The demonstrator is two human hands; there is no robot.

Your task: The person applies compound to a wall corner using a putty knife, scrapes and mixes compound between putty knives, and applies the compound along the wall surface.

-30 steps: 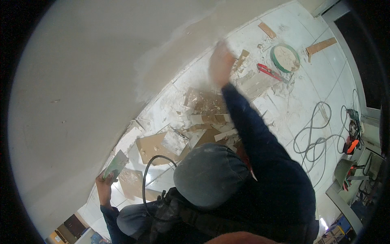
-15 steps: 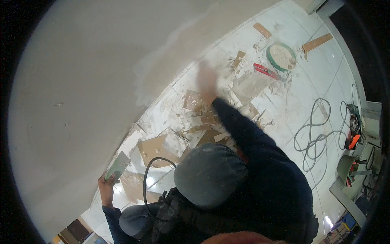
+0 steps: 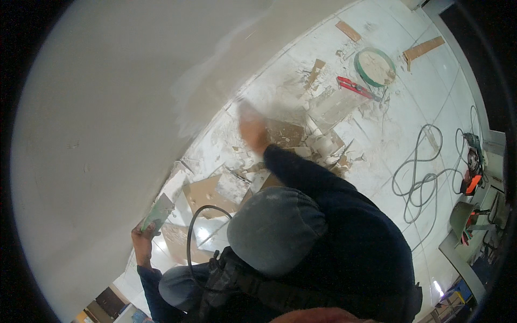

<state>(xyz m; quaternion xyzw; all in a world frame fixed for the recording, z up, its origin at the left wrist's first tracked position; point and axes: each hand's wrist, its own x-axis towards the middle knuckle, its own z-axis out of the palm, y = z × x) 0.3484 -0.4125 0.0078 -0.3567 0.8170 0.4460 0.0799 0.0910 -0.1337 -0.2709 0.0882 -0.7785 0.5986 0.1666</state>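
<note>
My left hand [image 3: 143,243] grips a pale green flat piece [image 3: 160,212] at the lower left, beside the foot of the wall. My right hand [image 3: 252,126] is a motion blur near the wall's base [image 3: 217,115], over broken boards and plaster scraps [image 3: 284,131]; its fingers and anything in them cannot be made out. Brown and white board pieces [image 3: 207,198] lie on the white tiled floor [image 3: 431,97] between my hands, around my bent knee [image 3: 274,229].
At the upper right lie a green-rimmed round container [image 3: 375,68] of pale material, a red-handled tool [image 3: 355,88] and wooden strips [image 3: 423,48]. A coiled cable [image 3: 417,188], a power tool [image 3: 472,167] and a green chair-like object [image 3: 462,220] are along the right.
My right hand has swept down and leftward along the wall's base, from near the upper scraps to above the middle pile. My left hand has shifted slightly right with the green piece.
</note>
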